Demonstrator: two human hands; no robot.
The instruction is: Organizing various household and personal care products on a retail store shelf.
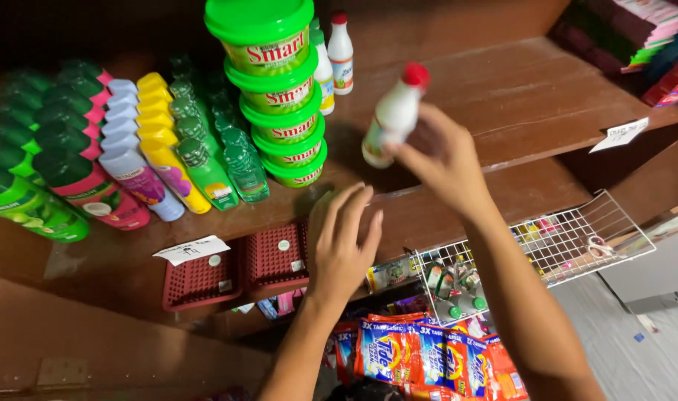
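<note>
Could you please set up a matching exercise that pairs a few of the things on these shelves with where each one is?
Things:
1. White bottle with red cap
2. Stack of green-lidded tubs
3. Red baskets
4. White wire basket

Places:
A. hanging at the front edge of the shelf, lower right
B. held in the right hand
C. below the shelf edge, left of the left hand
D. standing on the shelf, centre

Pairs: 1-B, 2-D, 3-C, 4-A
</note>
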